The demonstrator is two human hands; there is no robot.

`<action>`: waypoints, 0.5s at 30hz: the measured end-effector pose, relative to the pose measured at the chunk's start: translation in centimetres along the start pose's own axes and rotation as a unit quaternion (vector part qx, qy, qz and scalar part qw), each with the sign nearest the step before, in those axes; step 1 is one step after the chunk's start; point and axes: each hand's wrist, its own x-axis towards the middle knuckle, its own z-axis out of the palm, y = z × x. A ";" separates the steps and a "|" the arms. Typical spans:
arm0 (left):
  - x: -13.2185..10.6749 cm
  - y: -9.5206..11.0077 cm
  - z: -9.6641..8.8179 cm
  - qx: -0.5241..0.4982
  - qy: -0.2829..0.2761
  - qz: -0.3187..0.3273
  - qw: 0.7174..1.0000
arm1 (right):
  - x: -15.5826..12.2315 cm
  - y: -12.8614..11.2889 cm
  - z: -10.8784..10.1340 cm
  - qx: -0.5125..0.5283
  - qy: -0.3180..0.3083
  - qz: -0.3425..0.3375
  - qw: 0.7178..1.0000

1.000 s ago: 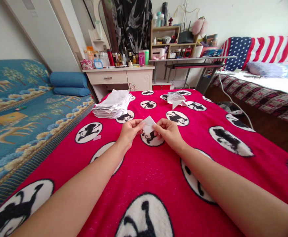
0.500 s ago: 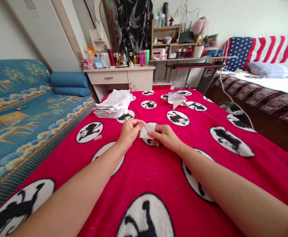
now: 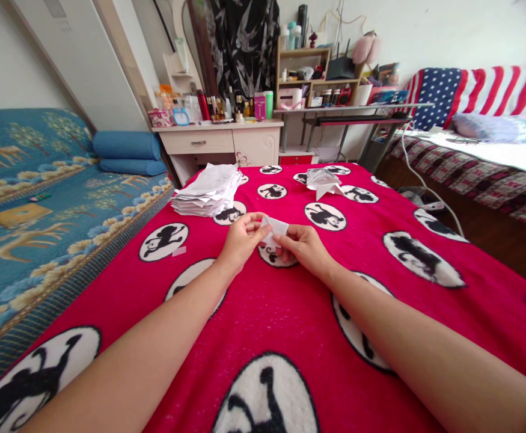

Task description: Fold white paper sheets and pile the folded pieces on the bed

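A small piece of folded white paper (image 3: 278, 227) is held between both hands above the red cloth. My left hand (image 3: 243, 236) pinches its left edge, thumb on the near face and fingers behind. From the other side my right hand (image 3: 304, 245) grips the lower right part between thumb and fingers. Some of the right fingertips are hidden behind the paper. A tall stack of white paper sheets (image 3: 208, 191) lies beyond my left hand. Folded white paper pieces (image 3: 324, 181) sit farther off to the right.
The red cloth with black-and-white figures (image 3: 253, 337) covers the surface before me. A small scrap of paper (image 3: 179, 251) lies on its left. A blue patterned couch (image 3: 64, 240) flanks the left side, and a white cabinet (image 3: 199, 143) stands behind.
The paper has been tilted and turned slightly, moving a little right and up. My left thumb has come onto its near face, and the left hand has shifted slightly.
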 end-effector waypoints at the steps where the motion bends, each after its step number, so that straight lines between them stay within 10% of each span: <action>1: 0.0 0.0 0.1 -0.006 -0.009 -0.005 1.000 | 0.1 0.0 0.0 0.001 0.008 -0.001 1.000; 15: -0.6 0.4 0.0 0.285 0.026 0.183 0.941 | 0.7 0.5 -0.8 -0.119 0.145 -0.146 0.971</action>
